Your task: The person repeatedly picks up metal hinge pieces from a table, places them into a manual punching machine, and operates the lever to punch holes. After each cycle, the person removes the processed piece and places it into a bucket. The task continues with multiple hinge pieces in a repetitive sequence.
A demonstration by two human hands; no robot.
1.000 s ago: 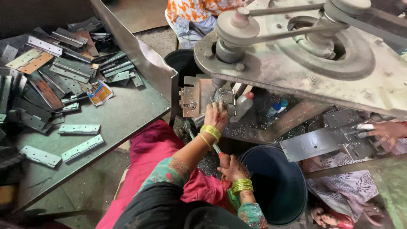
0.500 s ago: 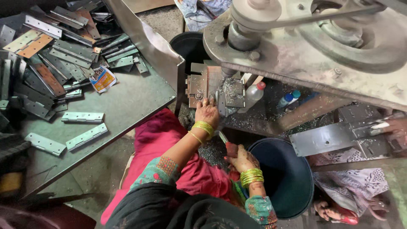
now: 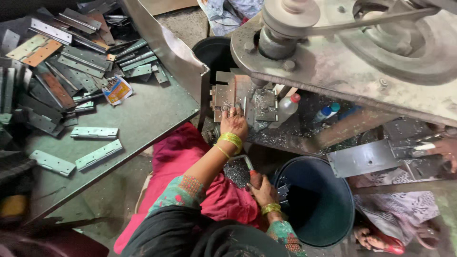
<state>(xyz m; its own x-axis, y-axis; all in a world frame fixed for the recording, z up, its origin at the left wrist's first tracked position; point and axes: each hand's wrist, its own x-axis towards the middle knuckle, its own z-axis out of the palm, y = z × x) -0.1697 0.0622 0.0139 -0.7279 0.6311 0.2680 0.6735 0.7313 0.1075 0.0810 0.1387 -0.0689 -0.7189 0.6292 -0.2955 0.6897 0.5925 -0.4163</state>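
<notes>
My left hand (image 3: 233, 124), with yellow bangles at the wrist, reaches up to the machine's bed (image 3: 247, 102). Its fingers are closed on a small metal piece (image 3: 227, 107) among metal shavings. Lower down, my right hand (image 3: 264, 191) grips a red-handled tool (image 3: 252, 172) whose thin metal shaft points up and left. That hand hovers at the rim of a dark round bucket (image 3: 328, 228). A large grey machine head with pulleys (image 3: 342, 52) overhangs the bed.
A grey table (image 3: 143, 119) on the left carries several metal hinges (image 3: 97, 154) and a heap of them at the back. A black bucket (image 3: 216, 52) stands behind the bed, with two plastic bottles (image 3: 288, 105) nearby. Another person's hand (image 3: 442, 150) holds a metal plate (image 3: 366, 159) at the right.
The view has shifted, so the machine looms larger. My left hand stays at the bed and my right hand still holds the tool by the bucket.
</notes>
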